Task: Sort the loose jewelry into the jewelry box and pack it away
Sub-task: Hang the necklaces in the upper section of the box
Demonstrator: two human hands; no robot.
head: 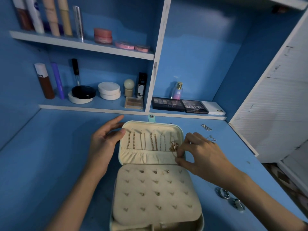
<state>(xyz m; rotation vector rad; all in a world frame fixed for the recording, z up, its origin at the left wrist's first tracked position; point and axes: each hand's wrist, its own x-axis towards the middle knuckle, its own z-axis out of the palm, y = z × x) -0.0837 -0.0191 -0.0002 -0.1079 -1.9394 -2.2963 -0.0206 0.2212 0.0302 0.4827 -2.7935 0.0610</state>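
Gold necklace (174,146) pinched in the right hand (200,154) wants easing into the lid pocket (146,157), relaxed left hand (103,144) bracing the jewelry box (155,194)

Dim overall, heavy cool blue cast. Brightest on white side panel (283,97) at right; soft glare patch on back wall (221,27). Diffuse shadow beside left hand (103,144) on desk (55,147). Strong wide-angle bending at edges. Top-shelf bottles (41,15) smeared and soft. Centre fairly sharp, faint glint on necklace (174,146). Rings (223,193) at lower right blurred.
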